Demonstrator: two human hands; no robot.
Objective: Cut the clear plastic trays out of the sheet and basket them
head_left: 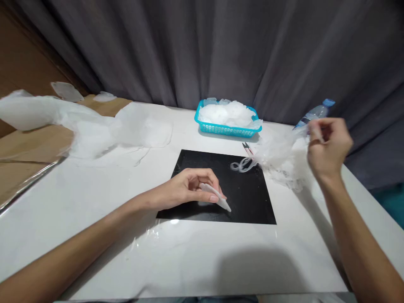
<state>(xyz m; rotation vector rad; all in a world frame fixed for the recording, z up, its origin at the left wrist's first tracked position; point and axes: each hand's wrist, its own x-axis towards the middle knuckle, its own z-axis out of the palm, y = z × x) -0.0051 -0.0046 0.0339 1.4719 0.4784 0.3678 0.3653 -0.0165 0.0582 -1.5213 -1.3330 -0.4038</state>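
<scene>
My left hand is above the black mat. A thin, flat, whitish translucent piece is pinched between its thumb and fingers, tilted with one edge down. Off to the right, my raised right hand is closed in a pinch and a little blurred. A wispy translucent white strip shows at its fingertips. Below and left of that hand lies a tangled heap of clear white scraps, with loops trailing onto the mat's upper right corner.
Behind the mat stands a turquoise basket full of whitish pieces. Small thread snips lie near the scraps. A plastic bottle is at the back right. White sheets spread across the left, near cardboard. A grey curtain hangs behind.
</scene>
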